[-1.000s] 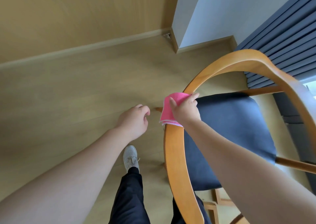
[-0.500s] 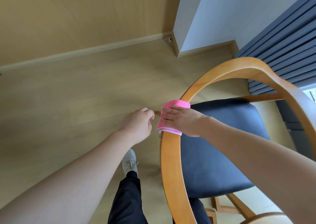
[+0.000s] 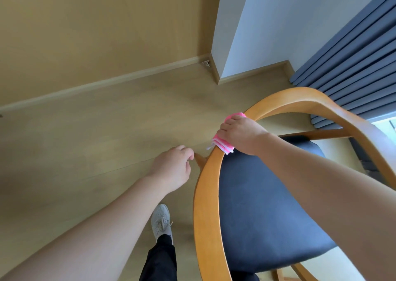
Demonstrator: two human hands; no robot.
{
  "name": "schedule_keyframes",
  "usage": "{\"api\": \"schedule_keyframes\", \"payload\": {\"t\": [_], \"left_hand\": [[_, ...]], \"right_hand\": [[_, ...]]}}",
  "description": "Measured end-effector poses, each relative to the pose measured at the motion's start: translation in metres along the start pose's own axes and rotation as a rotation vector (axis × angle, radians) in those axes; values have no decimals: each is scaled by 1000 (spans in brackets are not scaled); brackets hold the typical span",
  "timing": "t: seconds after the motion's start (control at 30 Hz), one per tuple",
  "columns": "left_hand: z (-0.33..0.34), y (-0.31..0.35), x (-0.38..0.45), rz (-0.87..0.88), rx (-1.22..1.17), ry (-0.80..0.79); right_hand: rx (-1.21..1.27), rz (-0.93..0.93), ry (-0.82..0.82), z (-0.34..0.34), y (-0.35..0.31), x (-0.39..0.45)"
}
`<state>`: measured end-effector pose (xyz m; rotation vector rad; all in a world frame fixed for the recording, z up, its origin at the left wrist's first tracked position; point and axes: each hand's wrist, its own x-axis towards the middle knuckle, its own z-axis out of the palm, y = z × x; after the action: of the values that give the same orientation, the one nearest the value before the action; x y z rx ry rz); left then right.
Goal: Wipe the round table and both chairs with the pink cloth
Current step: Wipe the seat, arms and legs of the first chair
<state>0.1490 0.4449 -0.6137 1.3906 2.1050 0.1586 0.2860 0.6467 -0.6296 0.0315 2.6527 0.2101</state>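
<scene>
Pale wood-plank flooring (image 3: 90, 143) is bordered by a tan wall with skirting, a white corner wall and grey pleated curtains (image 3: 351, 66). A wooden armchair (image 3: 205, 205) with curved frame and dark seat cushion (image 3: 261, 205) is seen from above. The folded pink cloth (image 3: 222, 144) is pressed onto the curved rail by the right hand (image 3: 242, 135), fingers wrapped over it. The left hand (image 3: 171, 169) is held loosely curled beside the rail, holding nothing. A grey sneaker (image 3: 160, 220) is visible below.
</scene>
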Motion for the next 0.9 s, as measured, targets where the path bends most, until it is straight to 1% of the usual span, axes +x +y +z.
{"api": "schedule_keyframes", "payload": {"t": [0.2,0.3,0.43,0.57,0.73,0.9], "left_hand": [[-9,22,29,65,7,38],[-11,33,44,69,26,82],[-11,49,60,71,63,126],[-12,70,80,116,114,172],[-20,105,108,204,100,230],[-30,135,142,282,78,268]], "right_hand": [[-40,90,23,-8,33,-11],[-2,140,44,-13,49,-17],[47,221,32,-12,74,-28],[192,326,45,-1,106,-46],[368,377,43,13,139,-66],[522,408,85,28,161,-79]]}}
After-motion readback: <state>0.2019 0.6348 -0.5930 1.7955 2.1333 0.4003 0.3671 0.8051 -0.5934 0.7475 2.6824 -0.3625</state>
